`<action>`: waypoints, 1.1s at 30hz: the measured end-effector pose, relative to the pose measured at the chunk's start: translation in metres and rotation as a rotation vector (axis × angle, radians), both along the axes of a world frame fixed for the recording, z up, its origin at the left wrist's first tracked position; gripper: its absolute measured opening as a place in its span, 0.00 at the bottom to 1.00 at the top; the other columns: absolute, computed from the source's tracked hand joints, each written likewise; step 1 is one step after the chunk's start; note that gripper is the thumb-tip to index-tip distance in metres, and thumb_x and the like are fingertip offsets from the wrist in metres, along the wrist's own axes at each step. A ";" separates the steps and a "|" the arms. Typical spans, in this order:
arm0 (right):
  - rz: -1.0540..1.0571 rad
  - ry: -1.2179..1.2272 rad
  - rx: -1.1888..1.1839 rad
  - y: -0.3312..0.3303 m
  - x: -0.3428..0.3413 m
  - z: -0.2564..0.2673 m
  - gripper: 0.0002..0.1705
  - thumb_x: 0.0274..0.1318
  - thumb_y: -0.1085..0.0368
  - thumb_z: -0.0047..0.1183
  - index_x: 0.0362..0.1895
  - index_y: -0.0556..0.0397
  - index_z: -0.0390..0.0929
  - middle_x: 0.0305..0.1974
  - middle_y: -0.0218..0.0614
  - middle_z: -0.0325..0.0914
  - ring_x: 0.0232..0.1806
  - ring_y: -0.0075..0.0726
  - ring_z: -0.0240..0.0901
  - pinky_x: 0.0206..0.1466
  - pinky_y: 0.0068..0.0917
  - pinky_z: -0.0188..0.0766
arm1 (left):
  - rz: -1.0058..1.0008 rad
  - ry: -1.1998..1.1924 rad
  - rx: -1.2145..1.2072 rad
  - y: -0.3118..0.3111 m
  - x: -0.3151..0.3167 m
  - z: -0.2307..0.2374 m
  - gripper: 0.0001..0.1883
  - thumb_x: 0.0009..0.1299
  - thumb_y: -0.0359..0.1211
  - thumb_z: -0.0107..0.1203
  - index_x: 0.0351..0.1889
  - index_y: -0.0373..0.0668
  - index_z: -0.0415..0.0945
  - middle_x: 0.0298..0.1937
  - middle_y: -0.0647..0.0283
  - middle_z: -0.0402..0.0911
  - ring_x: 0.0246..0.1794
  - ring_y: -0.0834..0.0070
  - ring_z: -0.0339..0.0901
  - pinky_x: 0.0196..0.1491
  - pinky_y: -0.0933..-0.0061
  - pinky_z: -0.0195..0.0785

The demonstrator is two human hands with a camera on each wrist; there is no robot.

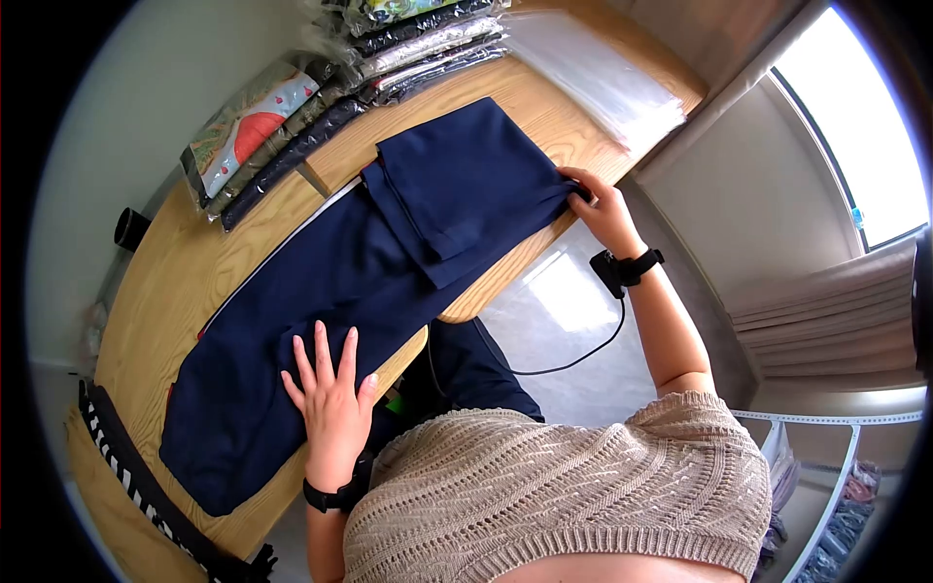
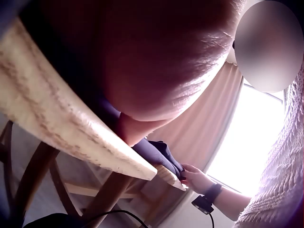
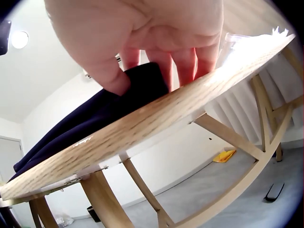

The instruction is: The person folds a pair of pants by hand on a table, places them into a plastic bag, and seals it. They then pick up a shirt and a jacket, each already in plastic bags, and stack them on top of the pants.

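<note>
Navy blue pants [image 1: 282, 301] with a thin white side stripe lie lengthwise along the wooden table, one end folded back over itself in a layered square. My left hand [image 1: 335, 413] rests on the lower part, palm down and fingers spread. At the folded end my right hand [image 1: 607, 214] pinches the near edge of the cloth. The right wrist view shows the thumb and fingers of that hand [image 3: 147, 28] on either side of a bunched bit of the pants [image 3: 90, 116], right at the table edge. In the left wrist view, the left palm [image 2: 166, 66] fills the upper middle.
Plastic-wrapped folded garments [image 1: 262, 136] are stacked along the back of the curved table [image 1: 146, 321]. Clear plastic bags [image 1: 593, 73] lie at its far right. A black and white strip [image 1: 136, 486] runs along the left edge. A cable [image 1: 583, 360] hangs from the right wrist camera.
</note>
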State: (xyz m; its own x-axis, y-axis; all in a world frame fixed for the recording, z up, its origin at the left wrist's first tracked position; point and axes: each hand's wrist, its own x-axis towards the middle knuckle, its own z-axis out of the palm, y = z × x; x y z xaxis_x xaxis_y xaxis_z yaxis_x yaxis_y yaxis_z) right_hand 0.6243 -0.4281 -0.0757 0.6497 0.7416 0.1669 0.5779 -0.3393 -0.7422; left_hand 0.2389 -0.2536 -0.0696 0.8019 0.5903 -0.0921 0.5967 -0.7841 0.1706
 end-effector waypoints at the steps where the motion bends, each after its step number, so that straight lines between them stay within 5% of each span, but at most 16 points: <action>1: 0.008 -0.115 0.076 0.004 -0.001 -0.005 0.24 0.48 0.77 0.48 0.53 0.50 0.75 0.46 0.39 0.78 0.44 0.33 0.74 0.50 0.27 0.69 | 0.000 -0.003 0.005 0.000 0.000 -0.001 0.30 0.69 0.39 0.49 0.69 0.51 0.56 0.75 0.56 0.42 0.75 0.50 0.34 0.67 0.34 0.30; 4: 0.002 -0.266 0.130 0.010 0.003 -0.015 0.23 0.46 0.79 0.45 0.48 0.53 0.78 0.49 0.42 0.78 0.53 0.42 0.74 0.57 0.29 0.68 | 0.002 -0.017 0.000 -0.001 -0.001 0.000 0.29 0.69 0.39 0.48 0.69 0.51 0.56 0.75 0.56 0.42 0.75 0.50 0.34 0.67 0.34 0.30; 7: -0.088 0.059 0.167 0.011 0.008 -0.016 0.22 0.44 0.80 0.43 0.44 0.55 0.81 0.54 0.41 0.76 0.56 0.38 0.72 0.61 0.27 0.65 | 0.002 -0.025 0.002 0.000 -0.002 -0.001 0.29 0.69 0.39 0.48 0.69 0.51 0.56 0.75 0.56 0.42 0.75 0.50 0.34 0.67 0.34 0.29; 27: -0.125 0.091 0.167 0.010 0.020 -0.022 0.21 0.45 0.82 0.42 0.43 0.57 0.81 0.54 0.41 0.76 0.55 0.37 0.71 0.59 0.25 0.65 | -0.019 -0.104 0.060 0.001 -0.005 -0.008 0.29 0.67 0.40 0.51 0.68 0.54 0.59 0.74 0.56 0.46 0.73 0.48 0.39 0.65 0.31 0.34; 30: -0.099 0.091 0.159 0.008 0.021 -0.020 0.18 0.50 0.77 0.43 0.45 0.62 0.79 0.51 0.41 0.76 0.54 0.35 0.71 0.58 0.24 0.65 | -0.021 -0.109 0.065 0.001 -0.005 -0.009 0.29 0.68 0.41 0.51 0.68 0.54 0.59 0.74 0.56 0.46 0.73 0.48 0.39 0.65 0.31 0.34; 32: -0.198 0.360 0.252 0.005 0.022 -0.016 0.18 0.51 0.68 0.47 0.45 0.64 0.78 0.47 0.43 0.78 0.52 0.36 0.72 0.55 0.25 0.66 | -0.014 -0.104 0.054 0.000 -0.005 -0.007 0.29 0.68 0.40 0.49 0.68 0.54 0.58 0.74 0.56 0.45 0.74 0.49 0.38 0.65 0.32 0.33; 33: -0.246 0.364 0.303 0.003 0.023 -0.015 0.28 0.52 0.54 0.53 0.48 0.67 0.74 0.43 0.47 0.78 0.50 0.38 0.73 0.52 0.28 0.67 | -0.013 -0.093 0.041 0.000 -0.005 -0.007 0.29 0.69 0.39 0.48 0.69 0.53 0.57 0.74 0.57 0.44 0.74 0.49 0.37 0.66 0.33 0.31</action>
State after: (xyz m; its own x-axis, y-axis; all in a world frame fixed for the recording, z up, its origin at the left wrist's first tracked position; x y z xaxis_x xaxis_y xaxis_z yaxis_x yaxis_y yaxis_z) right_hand 0.6473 -0.4247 -0.0910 0.8539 0.5140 0.0813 0.1952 -0.1716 -0.9656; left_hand 0.2336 -0.2535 -0.0767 0.8134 0.5816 0.0070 0.5697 -0.7991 0.1920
